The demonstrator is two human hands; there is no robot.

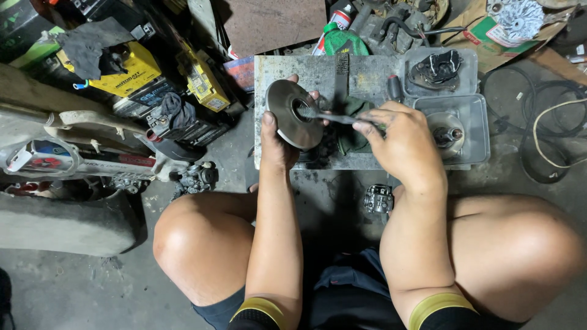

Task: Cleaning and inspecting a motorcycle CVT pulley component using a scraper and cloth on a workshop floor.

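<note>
The left hand grips a round grey metal pulley disc by its rim, holding it upright over the grey slab surface, fingers curled round the far edge. The right hand is closed on a thin dark tool whose tip reaches the disc's centre hole, above a dark green rag; a clear plastic tray sits just beside.

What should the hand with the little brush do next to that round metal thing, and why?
Probably push the brush a bit deeper and twist it. The right hand holds it with its tip at the centre hole of the metal disc, which the left hand grips tilted over the grimy grey board.
</note>
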